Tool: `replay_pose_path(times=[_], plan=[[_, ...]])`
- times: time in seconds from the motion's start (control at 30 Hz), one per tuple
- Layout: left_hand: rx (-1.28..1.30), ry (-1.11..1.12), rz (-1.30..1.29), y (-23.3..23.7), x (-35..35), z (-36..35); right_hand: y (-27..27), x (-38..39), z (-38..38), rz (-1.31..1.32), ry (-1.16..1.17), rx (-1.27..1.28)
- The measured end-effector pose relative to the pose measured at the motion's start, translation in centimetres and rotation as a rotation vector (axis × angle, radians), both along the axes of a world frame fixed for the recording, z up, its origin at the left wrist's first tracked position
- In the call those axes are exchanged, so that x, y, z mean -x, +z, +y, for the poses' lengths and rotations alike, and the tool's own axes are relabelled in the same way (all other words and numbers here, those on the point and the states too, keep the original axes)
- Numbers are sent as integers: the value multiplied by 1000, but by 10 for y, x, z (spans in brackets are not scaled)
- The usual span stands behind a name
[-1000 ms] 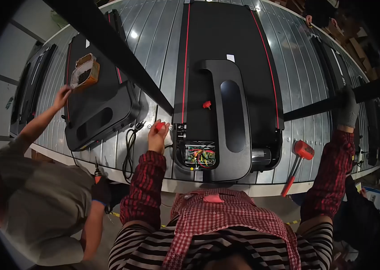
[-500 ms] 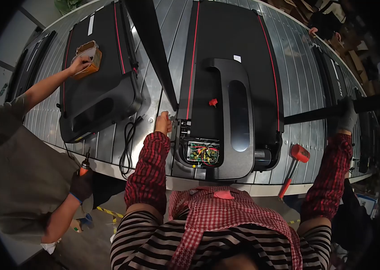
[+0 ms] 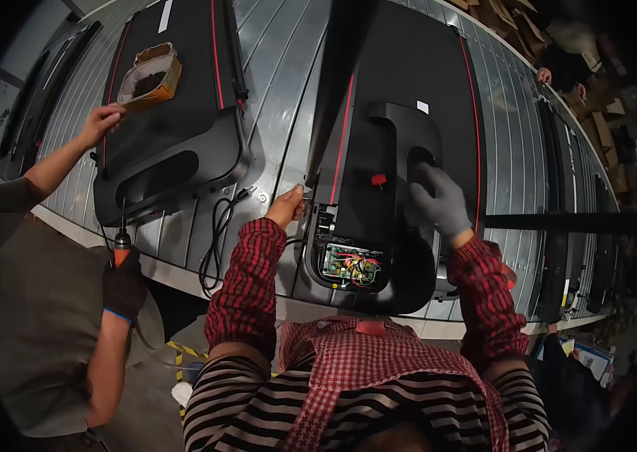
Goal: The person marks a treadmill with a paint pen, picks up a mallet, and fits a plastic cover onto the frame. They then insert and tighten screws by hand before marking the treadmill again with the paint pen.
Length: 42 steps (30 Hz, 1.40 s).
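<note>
At the near left corner of the treadmill [image 3: 409, 60], the left hand [image 3: 287, 207] presses its pinched fingers to the frame edge, just beside the open bay with the circuit board [image 3: 350, 264]; whether it holds a small part I cannot tell. The gloved right hand [image 3: 439, 200] lies flat and released on the black cover [image 3: 394, 226]. This looks like a fastening step, and the next move needs a steady cover. Half a second ago, the right hand gripped a bar far right.

We see a box [image 3: 150, 75] on the left treadmill [image 3: 183, 128], with a cable [image 3: 217, 226] lying between it and our treadmill [image 3: 416, 68] on the right.
</note>
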<state>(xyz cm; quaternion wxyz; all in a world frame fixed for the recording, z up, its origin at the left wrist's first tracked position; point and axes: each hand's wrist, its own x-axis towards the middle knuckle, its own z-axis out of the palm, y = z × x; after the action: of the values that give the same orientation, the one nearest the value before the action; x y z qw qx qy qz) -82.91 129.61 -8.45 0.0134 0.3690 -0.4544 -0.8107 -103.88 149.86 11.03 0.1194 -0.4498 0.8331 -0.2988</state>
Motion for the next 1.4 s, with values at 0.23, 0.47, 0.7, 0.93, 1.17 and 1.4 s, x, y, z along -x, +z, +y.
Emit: replay_pose_path(times=[0.23, 0.47, 0.7, 0.93, 1.17, 1.4], plan=[[17, 139, 70, -4, -4, 5, 167, -29, -119, -619, 569, 543], [6, 239, 97, -9, 2, 11, 194, -51, -117, 443, 611, 379], [78, 287, 121, -20, 3, 15, 205, -112, -93, 75, 632, 361], [-107, 445, 235, -6, 2, 18, 204, -96, -100, -241, 630, 352], [-8, 307, 38, 0, -1, 4, 49, -8, -88, 80, 513, -405], [10, 231, -375, 10, 10, 5, -97, -19, -70, 809, 486, -853]])
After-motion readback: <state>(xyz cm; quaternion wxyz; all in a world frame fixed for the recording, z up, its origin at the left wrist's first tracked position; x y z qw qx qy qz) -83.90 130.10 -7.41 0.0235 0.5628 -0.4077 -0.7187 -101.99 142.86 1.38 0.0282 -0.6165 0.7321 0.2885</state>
